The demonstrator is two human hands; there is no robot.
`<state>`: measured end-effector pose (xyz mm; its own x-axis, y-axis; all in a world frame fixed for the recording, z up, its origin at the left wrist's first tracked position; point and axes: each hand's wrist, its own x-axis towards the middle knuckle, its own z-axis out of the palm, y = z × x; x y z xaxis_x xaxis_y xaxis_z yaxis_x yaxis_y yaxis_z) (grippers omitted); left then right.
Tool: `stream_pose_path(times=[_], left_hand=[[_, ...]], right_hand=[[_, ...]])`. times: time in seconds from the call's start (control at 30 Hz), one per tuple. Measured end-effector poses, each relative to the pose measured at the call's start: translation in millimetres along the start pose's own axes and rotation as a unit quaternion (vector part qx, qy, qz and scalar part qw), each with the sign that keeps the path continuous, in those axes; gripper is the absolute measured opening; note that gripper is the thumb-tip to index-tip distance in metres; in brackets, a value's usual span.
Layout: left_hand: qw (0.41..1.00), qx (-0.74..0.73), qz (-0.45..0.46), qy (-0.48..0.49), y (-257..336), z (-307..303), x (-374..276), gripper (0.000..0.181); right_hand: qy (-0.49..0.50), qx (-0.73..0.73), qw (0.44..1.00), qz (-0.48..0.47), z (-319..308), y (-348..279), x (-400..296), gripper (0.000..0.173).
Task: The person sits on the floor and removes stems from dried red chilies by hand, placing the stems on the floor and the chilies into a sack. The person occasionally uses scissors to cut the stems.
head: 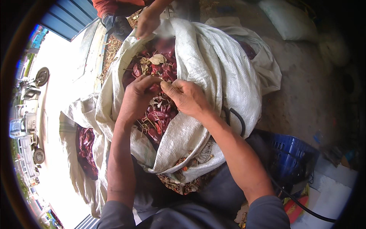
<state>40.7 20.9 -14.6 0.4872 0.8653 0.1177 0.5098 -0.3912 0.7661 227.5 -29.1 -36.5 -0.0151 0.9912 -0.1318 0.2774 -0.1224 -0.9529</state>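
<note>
Dried red chillies (158, 116) with stems and pale dry leaves lie in the open mouth of a white woven sack (197, 57). Above them, my left hand (140, 96) and my right hand (186, 96) meet at the fingertips. A red chilli (154, 88) shows under the fingers of my left hand, seemingly held there. My right thumb and forefinger are pinched together at its stem end; what lies between them is too small to tell. One dry leaf (157, 59) rests on the chillies beyond my hands.
A co-worker's bare hand (147, 23) and gloved hand (117, 27) are at the sack's far edge. Another sack of chillies (87, 148) stands at the left. A blue plastic crate (291, 151) and a black cable (300, 204) are at the lower right. Plant scraps (183, 186) lie below the sack.
</note>
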Motion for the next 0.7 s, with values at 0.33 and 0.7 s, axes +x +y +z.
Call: stream_pose_path(times=[0.33,0.7], left_hand=[[0.997,0.028,0.058,-0.044,8,7,-4,0.025],[0.994,0.064,0.069,-0.061,10,11,-4,0.023]], right_hand=[[0.032,-0.144,0.978,-0.148,4,9,0,0.035],[0.051,-0.147,0.971,-0.180,-4,-3,-3,0.033]])
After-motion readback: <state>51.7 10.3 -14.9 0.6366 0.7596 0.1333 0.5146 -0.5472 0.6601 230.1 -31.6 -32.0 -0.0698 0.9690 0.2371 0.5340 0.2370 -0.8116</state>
